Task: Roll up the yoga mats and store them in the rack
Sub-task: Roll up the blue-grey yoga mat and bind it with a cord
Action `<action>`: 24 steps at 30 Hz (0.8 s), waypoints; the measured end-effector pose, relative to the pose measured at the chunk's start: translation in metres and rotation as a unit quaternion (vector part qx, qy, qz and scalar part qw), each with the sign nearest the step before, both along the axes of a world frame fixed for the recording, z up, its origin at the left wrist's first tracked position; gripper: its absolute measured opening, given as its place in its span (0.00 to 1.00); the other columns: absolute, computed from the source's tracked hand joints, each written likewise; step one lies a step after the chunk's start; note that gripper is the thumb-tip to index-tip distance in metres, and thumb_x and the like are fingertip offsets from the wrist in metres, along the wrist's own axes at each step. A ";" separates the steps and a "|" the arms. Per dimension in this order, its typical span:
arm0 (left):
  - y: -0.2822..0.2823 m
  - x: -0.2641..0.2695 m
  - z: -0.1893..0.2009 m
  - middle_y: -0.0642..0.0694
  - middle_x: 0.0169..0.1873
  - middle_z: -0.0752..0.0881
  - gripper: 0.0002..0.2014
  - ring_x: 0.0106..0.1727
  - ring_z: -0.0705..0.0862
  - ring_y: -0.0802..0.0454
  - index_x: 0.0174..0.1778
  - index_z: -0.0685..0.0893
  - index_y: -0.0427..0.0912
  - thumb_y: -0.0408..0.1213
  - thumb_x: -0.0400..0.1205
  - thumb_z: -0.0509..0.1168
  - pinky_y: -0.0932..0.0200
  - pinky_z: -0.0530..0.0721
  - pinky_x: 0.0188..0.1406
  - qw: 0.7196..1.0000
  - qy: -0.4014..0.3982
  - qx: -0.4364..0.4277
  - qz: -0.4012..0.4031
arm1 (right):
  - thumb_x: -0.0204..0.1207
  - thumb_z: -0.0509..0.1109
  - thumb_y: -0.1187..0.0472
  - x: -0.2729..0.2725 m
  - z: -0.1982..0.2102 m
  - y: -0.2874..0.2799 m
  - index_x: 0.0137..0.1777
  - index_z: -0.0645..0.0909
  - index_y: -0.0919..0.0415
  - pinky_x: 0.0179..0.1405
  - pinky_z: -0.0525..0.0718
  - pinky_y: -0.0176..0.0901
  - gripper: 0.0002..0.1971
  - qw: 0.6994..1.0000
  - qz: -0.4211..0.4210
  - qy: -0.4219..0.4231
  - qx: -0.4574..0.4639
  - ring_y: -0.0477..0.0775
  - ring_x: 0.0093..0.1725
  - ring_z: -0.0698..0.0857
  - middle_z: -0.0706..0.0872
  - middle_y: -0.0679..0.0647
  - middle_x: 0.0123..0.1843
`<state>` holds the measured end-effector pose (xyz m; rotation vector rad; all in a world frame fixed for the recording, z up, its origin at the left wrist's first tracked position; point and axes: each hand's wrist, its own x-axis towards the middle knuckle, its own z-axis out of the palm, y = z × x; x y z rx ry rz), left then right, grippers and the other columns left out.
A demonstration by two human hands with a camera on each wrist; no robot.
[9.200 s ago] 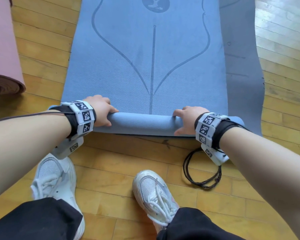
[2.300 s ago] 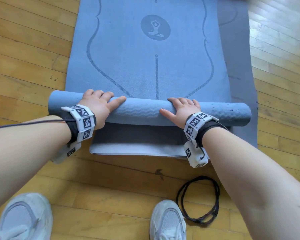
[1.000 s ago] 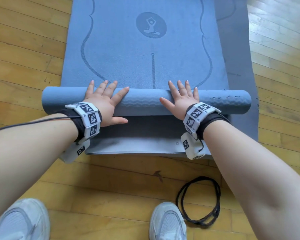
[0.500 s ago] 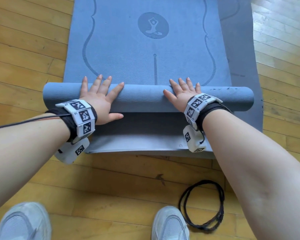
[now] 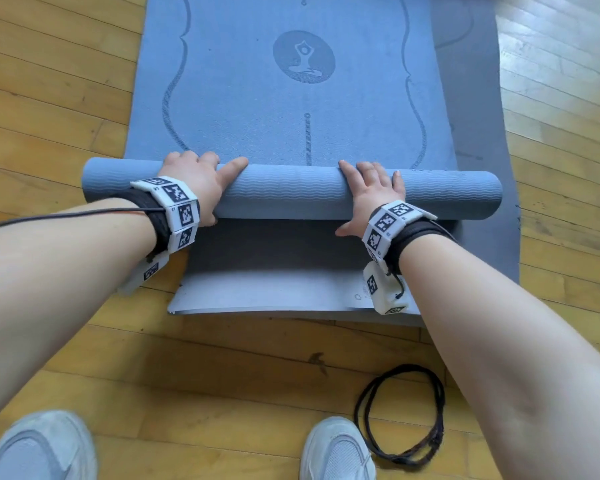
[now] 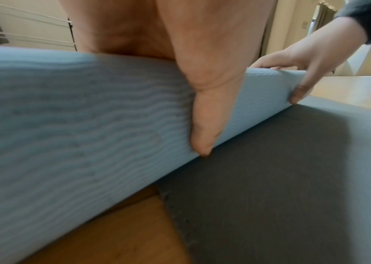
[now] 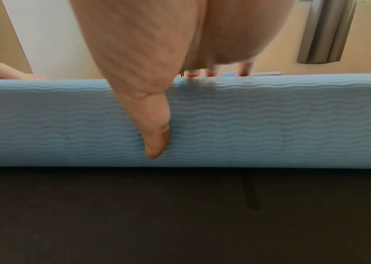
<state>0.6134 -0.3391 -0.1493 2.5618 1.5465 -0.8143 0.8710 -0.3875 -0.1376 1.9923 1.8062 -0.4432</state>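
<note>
A blue yoga mat (image 5: pixel 257 98) lies on the wooden floor, its near end wound into a roll (image 5: pixel 291 192) (image 6: pixel 78 125) (image 7: pixel 270 125). My left hand (image 5: pixel 194 181) grips the roll left of centre, fingers curled over the far side, thumb (image 6: pixel 207 116) on the near side. My right hand (image 5: pixel 371 192) (image 6: pixel 311 59) grips it right of centre the same way, thumb (image 7: pixel 155 125) down the near face. Under the blue mat lies a flat grey mat (image 5: pixel 482 116) (image 6: pixel 270 178) (image 7: pixel 180 214), showing on the right and in front of the roll.
A black cord loop (image 5: pixel 400 410) lies on the wooden floor (image 5: pixel 66 98) near my right shoe (image 5: pixel 336 448); my left shoe (image 5: pixel 39 445) is at the lower left. White bars (image 6: pixel 22 26) and a grey curtain (image 7: pixel 324 32) stand far off.
Half a second ago both hands lay flat with spread fingers on the roll; now the fingers curl over its far side. Since the earliest frame the roll has grown thicker and moved away from me.
</note>
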 end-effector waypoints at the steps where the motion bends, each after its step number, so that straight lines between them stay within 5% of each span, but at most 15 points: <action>1: -0.001 0.001 0.003 0.44 0.66 0.73 0.47 0.63 0.77 0.42 0.80 0.45 0.58 0.55 0.73 0.71 0.50 0.74 0.58 1.000 0.005 -0.001 -0.001 | 0.67 0.78 0.45 0.001 -0.001 -0.001 0.84 0.42 0.44 0.82 0.42 0.60 0.55 1.000 0.000 0.000 0.018 0.55 0.84 0.47 0.51 0.52 0.85; 7: -0.022 0.004 0.014 0.46 0.62 0.76 0.43 0.56 0.81 0.42 0.79 0.46 0.57 0.54 0.76 0.68 0.51 0.77 0.52 0.999 0.016 -0.019 -0.027 | 0.67 0.76 0.52 0.004 0.005 -0.013 0.77 0.59 0.46 0.72 0.62 0.55 0.40 0.998 0.036 -0.032 0.048 0.56 0.74 0.66 0.69 0.51 0.73; 14: -0.056 0.004 0.019 0.48 0.63 0.77 0.50 0.54 0.83 0.44 0.81 0.44 0.59 0.56 0.72 0.71 0.54 0.84 0.44 0.992 0.015 -0.106 -0.064 | 0.66 0.78 0.48 0.005 0.016 -0.046 0.76 0.60 0.46 0.69 0.68 0.57 0.41 0.995 0.051 -0.052 -0.065 0.57 0.71 0.70 0.71 0.52 0.68; 18: -0.065 0.003 0.017 0.48 0.67 0.74 0.53 0.60 0.80 0.44 0.82 0.42 0.60 0.59 0.70 0.72 0.53 0.81 0.51 0.993 -0.002 -0.112 -0.045 | 0.67 0.76 0.47 0.005 0.012 -0.060 0.80 0.54 0.46 0.78 0.58 0.61 0.45 0.998 0.037 -0.031 -0.051 0.56 0.78 0.64 0.67 0.52 0.75; 21: -0.074 0.000 0.009 0.46 0.76 0.65 0.53 0.71 0.73 0.44 0.82 0.40 0.60 0.58 0.71 0.72 0.51 0.72 0.66 0.994 -0.036 -0.103 -0.013 | 0.67 0.71 0.32 0.004 0.009 -0.064 0.83 0.47 0.45 0.81 0.41 0.66 0.51 0.997 0.008 0.003 -0.076 0.54 0.84 0.49 0.56 0.52 0.84; 24: -0.083 0.001 0.003 0.45 0.82 0.55 0.48 0.81 0.58 0.45 0.83 0.40 0.56 0.60 0.77 0.65 0.50 0.55 0.79 0.993 -0.087 -0.083 0.006 | 0.65 0.57 0.21 0.003 0.011 -0.053 0.84 0.45 0.43 0.80 0.38 0.68 0.51 0.994 -0.014 0.017 -0.111 0.54 0.85 0.44 0.50 0.50 0.86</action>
